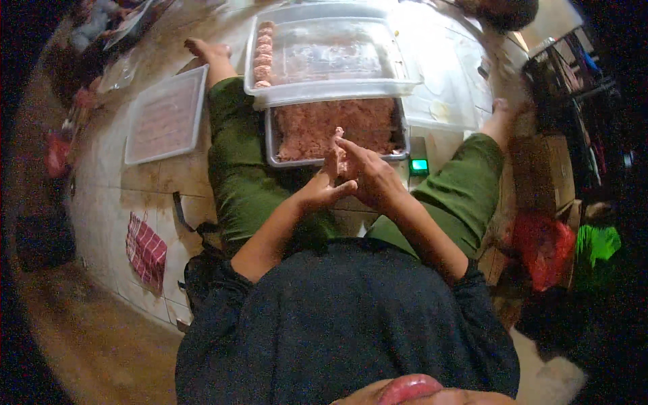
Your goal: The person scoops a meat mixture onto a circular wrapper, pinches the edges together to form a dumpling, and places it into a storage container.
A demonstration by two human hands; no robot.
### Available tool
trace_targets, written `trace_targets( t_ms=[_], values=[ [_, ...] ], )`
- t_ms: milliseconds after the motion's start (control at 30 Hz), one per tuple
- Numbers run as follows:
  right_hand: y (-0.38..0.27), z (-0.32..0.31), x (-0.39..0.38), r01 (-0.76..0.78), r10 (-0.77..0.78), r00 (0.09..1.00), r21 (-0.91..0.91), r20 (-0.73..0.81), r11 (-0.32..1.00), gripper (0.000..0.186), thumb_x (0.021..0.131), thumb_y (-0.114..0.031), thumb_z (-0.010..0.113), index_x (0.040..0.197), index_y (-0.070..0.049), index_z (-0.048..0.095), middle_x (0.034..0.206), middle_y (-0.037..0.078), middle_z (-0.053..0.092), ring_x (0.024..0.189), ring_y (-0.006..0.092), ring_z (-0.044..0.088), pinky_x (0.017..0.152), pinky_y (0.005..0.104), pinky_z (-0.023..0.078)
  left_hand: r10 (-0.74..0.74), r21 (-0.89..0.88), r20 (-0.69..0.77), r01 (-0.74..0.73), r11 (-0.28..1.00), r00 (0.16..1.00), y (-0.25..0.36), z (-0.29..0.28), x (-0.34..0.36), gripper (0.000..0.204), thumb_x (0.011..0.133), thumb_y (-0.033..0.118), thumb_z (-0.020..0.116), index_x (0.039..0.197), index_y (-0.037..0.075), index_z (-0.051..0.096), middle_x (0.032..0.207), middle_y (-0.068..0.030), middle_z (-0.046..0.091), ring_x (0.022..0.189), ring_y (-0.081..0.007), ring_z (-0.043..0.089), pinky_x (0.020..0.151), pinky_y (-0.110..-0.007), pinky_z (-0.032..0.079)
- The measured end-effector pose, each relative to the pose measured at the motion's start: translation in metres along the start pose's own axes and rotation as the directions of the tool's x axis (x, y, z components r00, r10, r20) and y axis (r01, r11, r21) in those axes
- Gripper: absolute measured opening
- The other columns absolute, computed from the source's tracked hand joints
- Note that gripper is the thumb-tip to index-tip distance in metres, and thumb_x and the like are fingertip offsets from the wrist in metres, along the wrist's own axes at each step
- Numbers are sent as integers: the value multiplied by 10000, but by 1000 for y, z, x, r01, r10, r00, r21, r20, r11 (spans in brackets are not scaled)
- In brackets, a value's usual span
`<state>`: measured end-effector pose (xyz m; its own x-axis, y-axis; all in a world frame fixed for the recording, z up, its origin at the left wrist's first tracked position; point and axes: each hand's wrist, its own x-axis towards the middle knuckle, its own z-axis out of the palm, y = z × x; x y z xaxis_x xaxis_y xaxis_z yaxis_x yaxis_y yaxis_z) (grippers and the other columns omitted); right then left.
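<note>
My left hand (322, 185) and my right hand (375, 178) are pressed close together, palms facing, over the near edge of a tray. Between them shows a lump of pinkish minced meat (343, 166), mostly hidden by the fingers. Bits of meat cling to my fingertips. The grey-rimmed tray (271, 150) between my legs holds a thick layer of reddish mince (317, 128). Overlapping its far side is a clear plastic container (337, 89). A single column of shaped meat pieces (264, 55) lines that container's left side.
A lidded translucent box (165, 125) stands left of my left leg. Right of the tray sits a small device with a lit green screen (419, 166). A clear plastic lid (442, 101) lies at the far right. A checked cloth (146, 252) and a red bag (542, 250) flank me.
</note>
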<state>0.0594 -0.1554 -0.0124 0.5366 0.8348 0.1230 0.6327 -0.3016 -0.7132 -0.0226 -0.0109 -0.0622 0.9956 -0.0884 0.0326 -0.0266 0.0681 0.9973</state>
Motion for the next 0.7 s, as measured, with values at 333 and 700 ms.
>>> trace_targets(
  t_ms=[333, 700],
  values=[
    [161, -74, -38, -252, 190, 952, -261, -241, 932, 112, 693, -27, 637, 803, -34, 615, 814, 122, 590, 722, 235, 595, 641, 319, 485, 360, 240, -455, -277, 931, 815, -26, -57, 21, 805, 738, 279, 719, 1347, 22, 259, 1381, -134, 274, 1231, -285, 358, 1041, -398, 280],
    [242, -28, -32, -275, 189, 955, -452, -226, 849, 130, 690, -66, 628, 814, -45, 594, 815, 155, 543, 777, 320, 567, 679, 378, 473, 269, 181, -552, -201, 963, 789, -38, -78, 23, 568, 748, 52, 661, 1244, 30, 385, 1294, -101, 394, 1119, -232, 459, 980, -343, 358]
  ],
)
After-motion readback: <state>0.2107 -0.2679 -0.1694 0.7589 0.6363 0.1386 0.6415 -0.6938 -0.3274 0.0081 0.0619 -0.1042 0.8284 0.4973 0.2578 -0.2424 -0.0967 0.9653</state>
